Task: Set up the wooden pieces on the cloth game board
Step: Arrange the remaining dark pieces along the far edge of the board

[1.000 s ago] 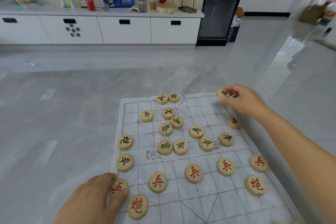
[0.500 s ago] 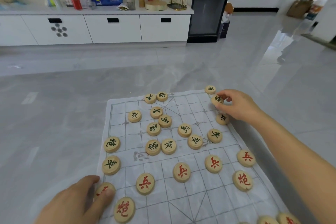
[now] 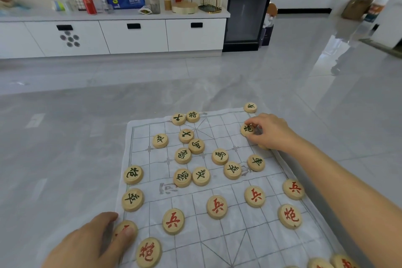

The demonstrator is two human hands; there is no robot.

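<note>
A white cloth game board (image 3: 219,237) with a printed grid lies on the grey floor. Several round wooden pieces lie on it: black-lettered ones on the far half, red-lettered ones on the near half. My right hand (image 3: 268,131) pinches a black-lettered piece (image 3: 247,129) near the board's far right edge. Another black piece (image 3: 250,107) sits at the far right corner. My left hand (image 3: 91,243) rests at the near left, its thumb and a finger around a red-lettered piece (image 3: 125,229) on the left edge.
A red cannon piece (image 3: 148,252) lies just right of my left hand. More red pieces (image 3: 326,264) sit at the bottom right. A white sideboard (image 3: 121,37) with a blue bag, cans and jars stands far behind, next to a dark glass cabinet (image 3: 248,6).
My right hand has set one black piece down at the far right corner and drawn back toward me with the other piece pinched. The left hand stays on the red piece. The camera shifted.
</note>
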